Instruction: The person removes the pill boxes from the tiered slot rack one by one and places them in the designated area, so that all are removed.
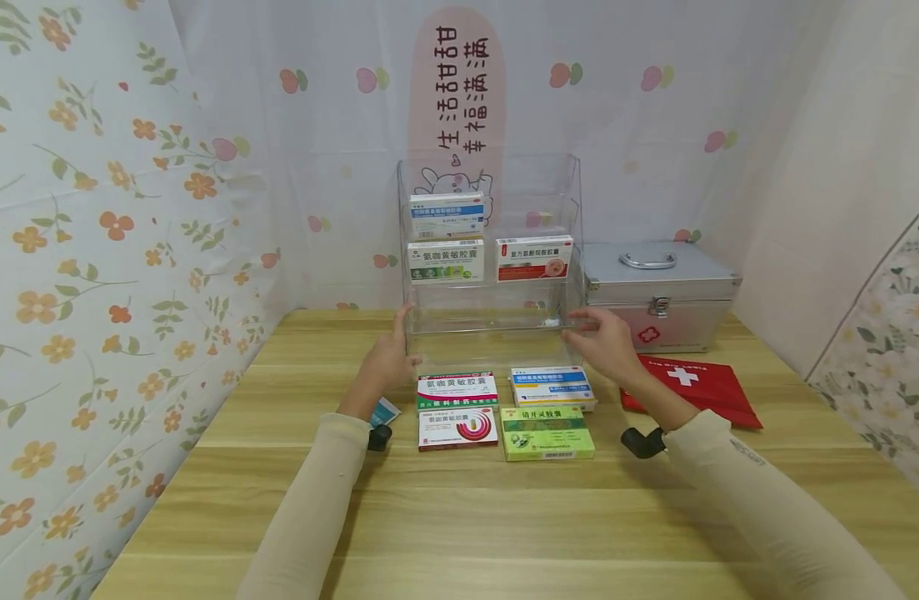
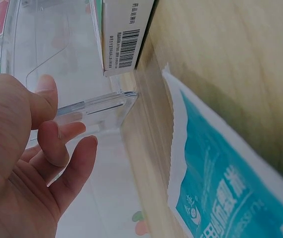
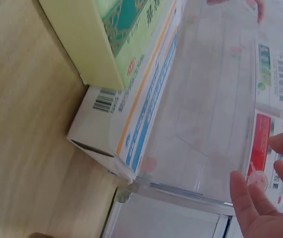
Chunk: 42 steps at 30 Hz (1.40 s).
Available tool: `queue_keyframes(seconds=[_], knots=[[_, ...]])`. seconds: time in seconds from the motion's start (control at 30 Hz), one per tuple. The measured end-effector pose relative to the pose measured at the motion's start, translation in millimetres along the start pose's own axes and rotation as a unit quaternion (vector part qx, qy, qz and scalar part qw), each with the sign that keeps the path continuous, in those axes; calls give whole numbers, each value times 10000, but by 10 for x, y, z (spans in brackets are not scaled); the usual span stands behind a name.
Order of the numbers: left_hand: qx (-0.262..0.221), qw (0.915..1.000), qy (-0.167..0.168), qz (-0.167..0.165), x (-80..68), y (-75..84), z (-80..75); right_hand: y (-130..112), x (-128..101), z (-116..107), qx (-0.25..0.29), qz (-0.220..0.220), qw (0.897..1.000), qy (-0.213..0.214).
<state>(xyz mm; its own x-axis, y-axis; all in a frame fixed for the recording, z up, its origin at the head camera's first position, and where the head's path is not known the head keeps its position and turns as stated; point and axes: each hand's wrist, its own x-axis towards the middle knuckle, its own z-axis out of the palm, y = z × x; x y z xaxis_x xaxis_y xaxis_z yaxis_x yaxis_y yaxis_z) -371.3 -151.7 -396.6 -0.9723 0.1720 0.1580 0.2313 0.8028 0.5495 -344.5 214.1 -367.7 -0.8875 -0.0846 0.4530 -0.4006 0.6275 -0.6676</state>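
Both hands flank the clear acrylic rack (image 1: pixel 491 250) — left hand (image 1: pixel 387 360), right hand (image 1: pixel 605 343), grips wide, fingers straight; an uneven push could spill its medicine boxes (image 1: pixel 446 260).

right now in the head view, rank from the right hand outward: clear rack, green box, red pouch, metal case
1. clear rack, at the right hand fingertips
2. red pouch to its right and green box below-left: too close to call
3. metal case, behind right
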Motion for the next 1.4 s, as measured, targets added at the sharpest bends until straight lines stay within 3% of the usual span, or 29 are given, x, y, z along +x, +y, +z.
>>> queue_keyframes(seconds=[0.37, 0.63, 1.03, 1.4], knots=[[-139, 9999, 48, -68, 18, -1, -7, -43, 284, 78, -232, -676, 9957, 583], [-55, 9999, 32, -108, 17, -5, 29, -128, 520, 86, -351, -1064, 9909, 740], [201, 9985, -330, 391, 20, -41, -84, -274, 931, 12, -671, -1417, 9852, 699], [476, 9949, -439, 768, 62, -48, -244, -357, 1203, -47, -1078, -930, 9896, 194]])
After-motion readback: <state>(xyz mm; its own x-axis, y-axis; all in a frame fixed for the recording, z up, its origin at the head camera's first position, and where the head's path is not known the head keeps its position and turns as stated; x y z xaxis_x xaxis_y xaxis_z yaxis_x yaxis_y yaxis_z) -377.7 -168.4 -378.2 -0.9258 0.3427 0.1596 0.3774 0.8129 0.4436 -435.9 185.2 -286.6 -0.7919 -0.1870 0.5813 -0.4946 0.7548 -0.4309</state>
